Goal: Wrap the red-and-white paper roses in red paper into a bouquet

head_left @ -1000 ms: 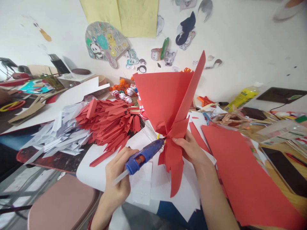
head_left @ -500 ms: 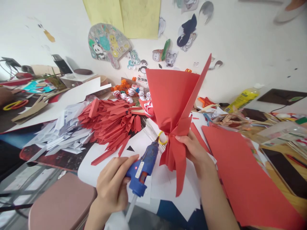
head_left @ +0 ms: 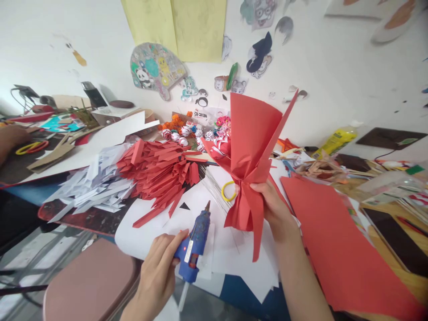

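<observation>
A blue glue gun (head_left: 197, 243) with a small red light is gripped in my left hand (head_left: 160, 263), its nozzle tilted up and apart from the paper. Fingers of my right hand (head_left: 274, 200) close around the pinched waist of a red paper wrap (head_left: 254, 133), which stands upright and flares at the top. Red-and-white wrapped pieces (head_left: 221, 148) show at the wrap's left side. Yellow scissor handles (head_left: 228, 191) lie just left of the waist, over thin wires (head_left: 214, 189).
Piles of red strips (head_left: 157, 169) and white strips (head_left: 100, 178) lie at left. A large red sheet (head_left: 337, 245), a phone (head_left: 396, 240) and a yellow bottle (head_left: 336, 140) are at right. Another person's hand (head_left: 11, 138) is at far left; a chair (head_left: 90, 281) stands below.
The glue gun has moved down and left, away from the wrap's waist. The wrap has turned and shifted slightly right. Another person's hand shows more at the far left.
</observation>
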`<state>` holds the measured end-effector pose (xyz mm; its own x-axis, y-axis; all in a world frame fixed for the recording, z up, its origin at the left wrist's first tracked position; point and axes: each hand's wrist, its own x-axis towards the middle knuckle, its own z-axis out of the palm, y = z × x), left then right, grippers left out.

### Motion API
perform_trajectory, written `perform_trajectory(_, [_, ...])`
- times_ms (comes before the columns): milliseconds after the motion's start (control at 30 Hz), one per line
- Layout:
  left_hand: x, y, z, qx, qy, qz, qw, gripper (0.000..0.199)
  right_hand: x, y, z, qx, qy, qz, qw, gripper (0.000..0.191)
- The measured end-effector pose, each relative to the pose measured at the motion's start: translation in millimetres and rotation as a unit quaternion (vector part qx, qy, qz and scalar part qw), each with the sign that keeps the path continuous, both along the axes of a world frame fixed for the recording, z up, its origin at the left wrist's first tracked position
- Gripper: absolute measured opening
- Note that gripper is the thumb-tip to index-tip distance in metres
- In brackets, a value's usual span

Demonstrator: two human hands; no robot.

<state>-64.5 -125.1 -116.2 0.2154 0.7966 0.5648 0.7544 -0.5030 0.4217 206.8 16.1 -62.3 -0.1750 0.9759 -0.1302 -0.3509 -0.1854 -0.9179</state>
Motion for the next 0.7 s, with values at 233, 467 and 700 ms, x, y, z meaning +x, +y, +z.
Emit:
perform_trajectory(233, [16.8, -11.5, -13.6, -0.08, -0.116, 0.054, 0.988, 0.039, -1.7, 1.2, 4.4, -0.005, 0.032, 0.015, 0.999, 0.02])
perform_trajectory(467, [19.4, -7.1, -14.8, -0.079, -0.058, 0.052, 0.994, 0.041, 1.1, 0.8, 2.0, 0.014, 0.021, 0.016, 1.0, 0.018])
perform_trajectory(700, [17.0, 3.4, -11.4, -0.072, 0.007, 0.039, 0.997, 0.039, 0.7, 3.0, 1.1, 0.018, 0.038, 0.022, 0.999, 0.018])
